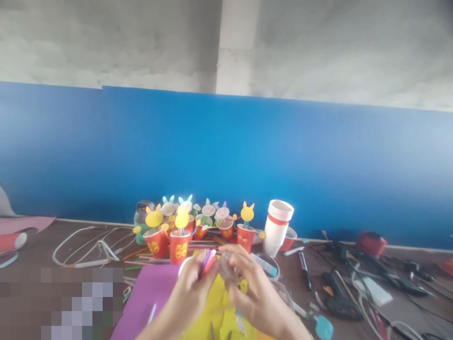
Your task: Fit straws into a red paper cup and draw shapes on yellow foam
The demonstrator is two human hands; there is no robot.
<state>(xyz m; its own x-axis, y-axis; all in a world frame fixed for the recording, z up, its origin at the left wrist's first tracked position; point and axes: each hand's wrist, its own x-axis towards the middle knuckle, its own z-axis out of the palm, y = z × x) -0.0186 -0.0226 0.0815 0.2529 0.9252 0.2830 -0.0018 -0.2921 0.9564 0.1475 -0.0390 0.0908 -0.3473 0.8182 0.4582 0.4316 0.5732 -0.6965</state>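
My left hand (193, 283) is closed around a small bundle of purple and red stick-like pieces (208, 263) with a pale end. Close beside it, my right hand (247, 283) has its fingers curled around what looks like a roll of clear tape (228, 268). Both hands are above yellow paper (208, 307), and purple paper (150, 288) lies to the left. A white round rim, partly hidden, shows behind my left hand. Scissors-like dark tips (212, 330) lie on the yellow paper at the bottom.
Behind my hands stand several red paper cups (180, 246) holding paper animal heads. A stack of white cups (278, 229) rises to their right. A marker (304, 269), a black glue gun (339, 300) and tangled cables cover the right side. White cables (88, 243) lie left.
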